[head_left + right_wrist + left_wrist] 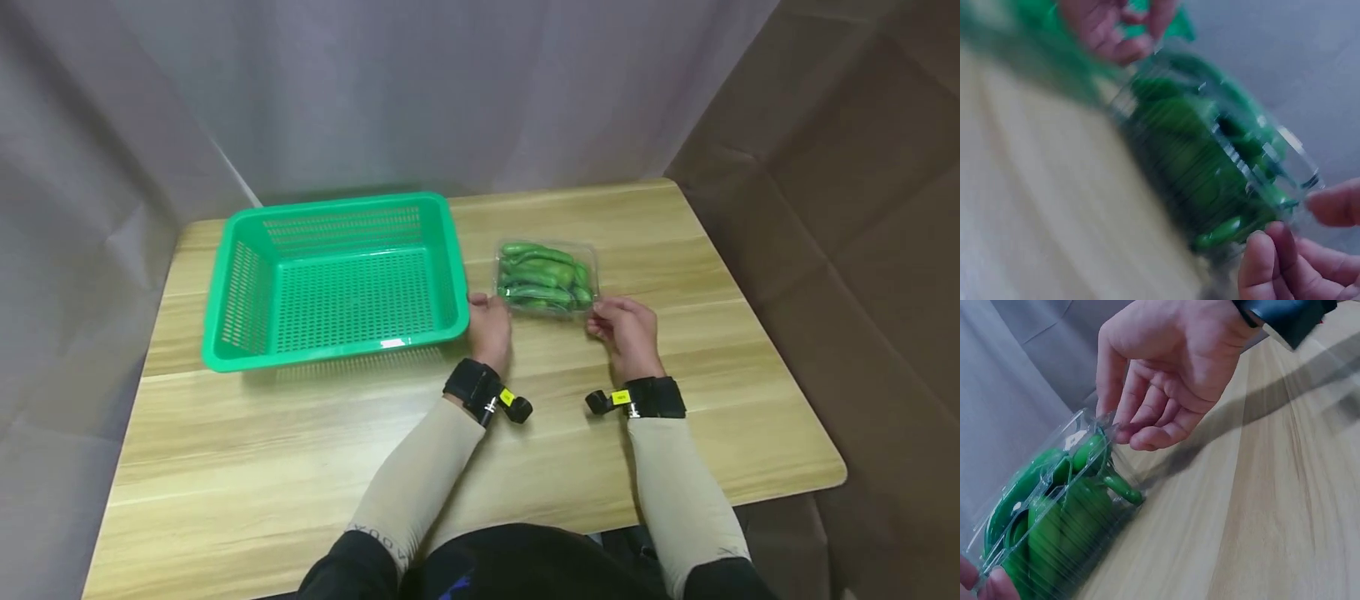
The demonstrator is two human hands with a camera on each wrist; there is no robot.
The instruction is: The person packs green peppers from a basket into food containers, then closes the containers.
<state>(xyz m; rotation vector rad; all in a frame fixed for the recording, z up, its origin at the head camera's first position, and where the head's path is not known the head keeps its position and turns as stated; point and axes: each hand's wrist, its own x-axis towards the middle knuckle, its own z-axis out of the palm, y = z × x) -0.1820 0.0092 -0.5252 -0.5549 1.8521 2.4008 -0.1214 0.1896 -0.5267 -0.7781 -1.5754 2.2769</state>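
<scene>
A clear plastic box (592, 250) filled with several long green peppers (543, 271) is held between both hands, close over the wooden table. My left hand (491, 332) pinches its near left corner; in the left wrist view only the fingertips (999, 586) show, at the box's edge. At the near right corner, my right hand (628, 335) pinches the rim between thumb and fingers, as the right wrist view also shows. The lid looks closed over the peppers.
Left of the box stands a green plastic basket (337, 354) with perforated walls and nothing in it; its right rim is right beside my left hand. The wooden table (300, 450) reaches back to a grey curtain (465, 92). Brown cloth (847, 208) hangs at the right.
</scene>
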